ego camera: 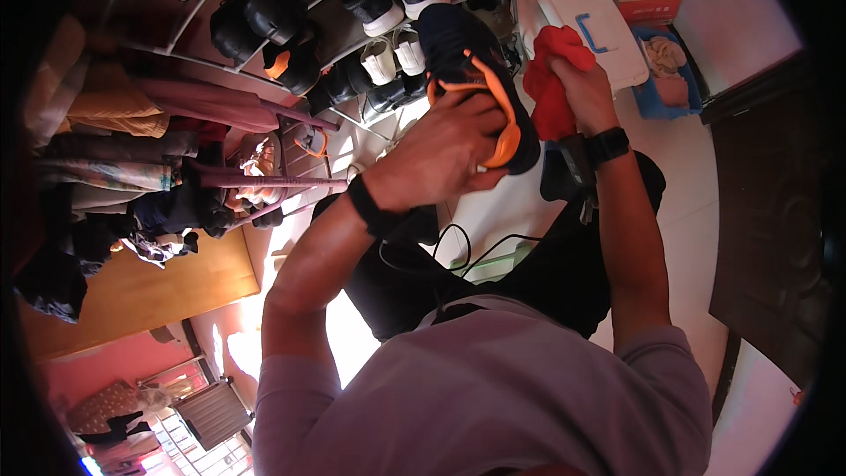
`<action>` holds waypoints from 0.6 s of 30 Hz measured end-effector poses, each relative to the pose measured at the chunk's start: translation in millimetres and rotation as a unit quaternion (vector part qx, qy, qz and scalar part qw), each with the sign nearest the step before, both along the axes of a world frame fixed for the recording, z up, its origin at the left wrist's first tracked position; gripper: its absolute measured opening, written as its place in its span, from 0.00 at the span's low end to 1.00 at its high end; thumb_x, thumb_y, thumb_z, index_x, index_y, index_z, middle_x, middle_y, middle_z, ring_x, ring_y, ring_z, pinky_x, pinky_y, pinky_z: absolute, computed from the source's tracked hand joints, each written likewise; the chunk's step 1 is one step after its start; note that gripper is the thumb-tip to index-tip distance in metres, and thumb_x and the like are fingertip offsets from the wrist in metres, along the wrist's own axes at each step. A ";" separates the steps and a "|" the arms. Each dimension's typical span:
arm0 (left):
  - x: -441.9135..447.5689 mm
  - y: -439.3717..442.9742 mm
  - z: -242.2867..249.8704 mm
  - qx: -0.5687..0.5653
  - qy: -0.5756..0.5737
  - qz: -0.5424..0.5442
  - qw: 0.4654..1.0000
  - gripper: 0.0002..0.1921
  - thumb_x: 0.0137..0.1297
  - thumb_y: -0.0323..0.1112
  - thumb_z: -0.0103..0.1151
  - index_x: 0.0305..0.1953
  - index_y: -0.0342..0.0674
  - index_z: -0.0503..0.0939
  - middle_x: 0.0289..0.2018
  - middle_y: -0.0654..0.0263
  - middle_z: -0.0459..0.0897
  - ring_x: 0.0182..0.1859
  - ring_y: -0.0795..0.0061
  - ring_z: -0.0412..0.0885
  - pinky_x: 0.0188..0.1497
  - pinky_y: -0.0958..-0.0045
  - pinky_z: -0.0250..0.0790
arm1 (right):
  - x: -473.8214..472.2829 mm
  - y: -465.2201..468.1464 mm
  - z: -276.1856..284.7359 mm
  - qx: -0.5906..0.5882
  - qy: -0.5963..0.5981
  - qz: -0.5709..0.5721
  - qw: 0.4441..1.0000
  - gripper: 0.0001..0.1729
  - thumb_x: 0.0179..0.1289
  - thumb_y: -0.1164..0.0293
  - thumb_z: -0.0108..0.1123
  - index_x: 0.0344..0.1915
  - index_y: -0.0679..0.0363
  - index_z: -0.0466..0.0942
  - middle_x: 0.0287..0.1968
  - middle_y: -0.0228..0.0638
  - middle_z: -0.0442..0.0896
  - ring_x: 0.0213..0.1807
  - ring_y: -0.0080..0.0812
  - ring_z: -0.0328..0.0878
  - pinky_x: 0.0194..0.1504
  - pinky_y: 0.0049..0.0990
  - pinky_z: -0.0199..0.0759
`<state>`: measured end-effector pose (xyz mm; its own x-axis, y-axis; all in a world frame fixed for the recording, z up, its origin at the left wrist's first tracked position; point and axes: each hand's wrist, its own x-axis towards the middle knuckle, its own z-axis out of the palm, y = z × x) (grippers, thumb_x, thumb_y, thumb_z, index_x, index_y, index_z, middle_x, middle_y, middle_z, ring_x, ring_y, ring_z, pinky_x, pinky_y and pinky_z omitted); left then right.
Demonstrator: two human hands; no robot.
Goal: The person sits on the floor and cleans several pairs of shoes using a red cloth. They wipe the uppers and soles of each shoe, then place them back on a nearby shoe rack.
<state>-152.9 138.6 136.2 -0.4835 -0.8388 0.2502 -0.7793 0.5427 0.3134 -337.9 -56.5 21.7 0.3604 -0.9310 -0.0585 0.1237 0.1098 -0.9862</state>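
Observation:
My left hand grips a black shoe with orange laces and an orange collar, its fingers at the shoe's opening. The toe points away from me, towards a shoe rack. In my right hand is a bunched red cloth, held up just to the right of the shoe and apart from most of it. Both wrists wear black bands, and a dark device hangs by the right one. How the left fingers sit inside the shoe is partly hidden.
Ahead stands a metal shoe rack with several shoes. Clothes hang at the left. A lidded white box and a blue basket with cloths are at the upper right. A black cable loops between my legs over a green stool.

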 end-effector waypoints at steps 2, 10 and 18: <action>3.6 -29.6 -5.7 -0.011 -0.017 0.002 1.000 0.14 0.57 0.38 0.79 0.39 0.38 0.86 0.49 0.60 0.84 0.61 0.53 0.79 0.71 0.52 0.68 | -11.8 -5.9 -2.3 0.002 -0.011 -0.009 1.000 0.22 0.72 0.69 0.71 0.61 0.67 0.86 0.54 0.36 0.92 0.55 0.30 0.88 0.58 0.32 0.81; 35.6 -134.5 -20.9 0.010 -0.150 0.018 0.988 0.17 0.59 0.42 0.78 0.38 0.33 0.87 0.50 0.59 0.84 0.64 0.53 0.79 0.71 0.54 0.67 | -36.9 -7.9 4.7 0.043 -0.025 -0.014 0.999 0.20 0.73 0.68 0.73 0.59 0.67 0.87 0.54 0.36 0.92 0.55 0.28 0.88 0.59 0.31 0.81; 74.1 -204.1 -27.5 -0.036 -0.211 0.061 0.975 0.19 0.61 0.43 0.74 0.44 0.32 0.90 0.58 0.56 0.88 0.68 0.54 0.80 0.76 0.56 0.66 | -33.0 -5.7 30.9 0.069 -0.018 0.013 0.997 0.20 0.74 0.69 0.73 0.60 0.69 0.86 0.52 0.34 0.91 0.51 0.26 0.88 0.54 0.28 0.83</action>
<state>-78.8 -65.5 108.7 -0.4534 -0.8845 0.1102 -0.8909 0.4463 -0.0840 -370.9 -62.2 52.5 0.3884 -0.9054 -0.1716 0.1533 0.2471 -0.9568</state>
